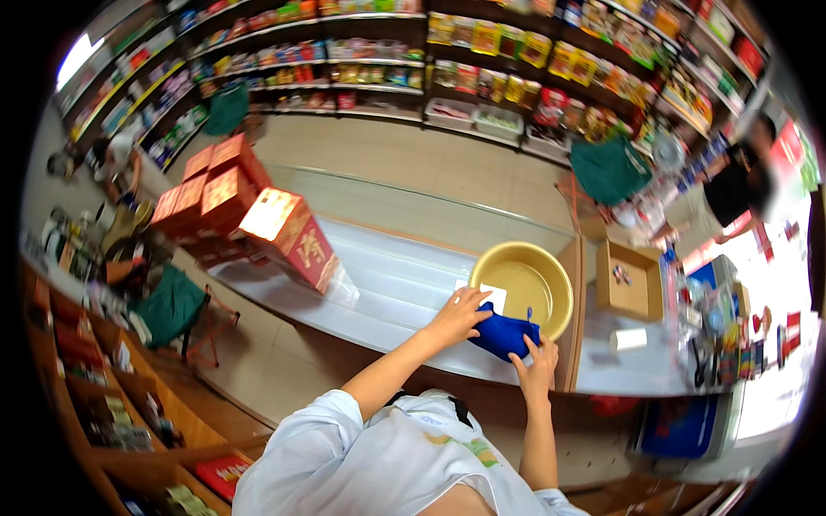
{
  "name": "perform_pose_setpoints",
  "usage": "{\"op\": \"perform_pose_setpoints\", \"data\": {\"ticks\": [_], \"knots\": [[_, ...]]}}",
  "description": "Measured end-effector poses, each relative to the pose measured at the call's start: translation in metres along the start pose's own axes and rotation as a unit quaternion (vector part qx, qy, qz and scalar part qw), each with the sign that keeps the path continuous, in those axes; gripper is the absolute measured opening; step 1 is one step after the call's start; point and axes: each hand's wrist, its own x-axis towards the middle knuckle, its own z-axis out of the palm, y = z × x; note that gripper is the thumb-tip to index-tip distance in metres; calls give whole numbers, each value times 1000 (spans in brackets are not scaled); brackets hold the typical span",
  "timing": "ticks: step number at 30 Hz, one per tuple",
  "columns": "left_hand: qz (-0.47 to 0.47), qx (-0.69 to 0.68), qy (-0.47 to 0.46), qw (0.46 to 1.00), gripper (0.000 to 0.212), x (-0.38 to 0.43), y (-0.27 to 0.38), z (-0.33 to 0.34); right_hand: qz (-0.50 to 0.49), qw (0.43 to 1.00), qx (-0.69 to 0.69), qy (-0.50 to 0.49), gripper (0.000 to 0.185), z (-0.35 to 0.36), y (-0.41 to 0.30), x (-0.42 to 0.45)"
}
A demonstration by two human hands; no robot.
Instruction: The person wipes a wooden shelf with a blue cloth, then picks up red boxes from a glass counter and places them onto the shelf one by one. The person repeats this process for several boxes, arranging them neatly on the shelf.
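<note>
A folded piece of blue cloth (504, 332), possibly a pouch, lies at the near rim of a gold-coloured basin (524, 284) on the glass counter. My left hand (457, 317) has its fingers on the cloth's left end. At the opposite end, my right hand (539, 371) holds the lower right corner between thumb and fingers. A thin blue loop stands up from the cloth against the basin's inside. White paper (494, 298) shows beside the basin, partly hidden by my left hand.
Red gift boxes (300, 242) stand at the counter's left. To the right are a cardboard box (629, 280) and a white roll (628, 340). Green folding stools (169, 306) stand around the counter. One person (726, 193) is at right, another (122, 164) at far left. Stocked shelves (374, 61) line the back.
</note>
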Motion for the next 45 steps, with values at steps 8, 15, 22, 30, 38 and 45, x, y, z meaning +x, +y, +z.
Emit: {"op": "perform_pose_setpoints", "data": {"ticks": [8, 15, 22, 30, 38, 45], "knots": [[-8, 16, 99, 995, 40, -9, 3, 10, -47, 997, -7, 53, 45, 9, -1, -5], [-3, -3, 119, 993, 36, -11, -1, 20, -67, 996, -40, 30, 46, 22, 7, -9], [-76, -25, 15, 997, 66, -117, -40, -5, -117, 992, -14, 42, 42, 30, -33, -27], [-348, 8, -7, 937, 67, -326, -95, -108, -129, 964, 218, -80, 63, 128, -163, -17], [-466, 37, 162, 869, 69, -456, -165, -241, -286, 878, 313, -221, 68, 214, -351, 37], [-449, 84, 381, 804, 74, -441, -238, -381, -409, 850, 293, -154, 68, 247, -552, 96]]}}
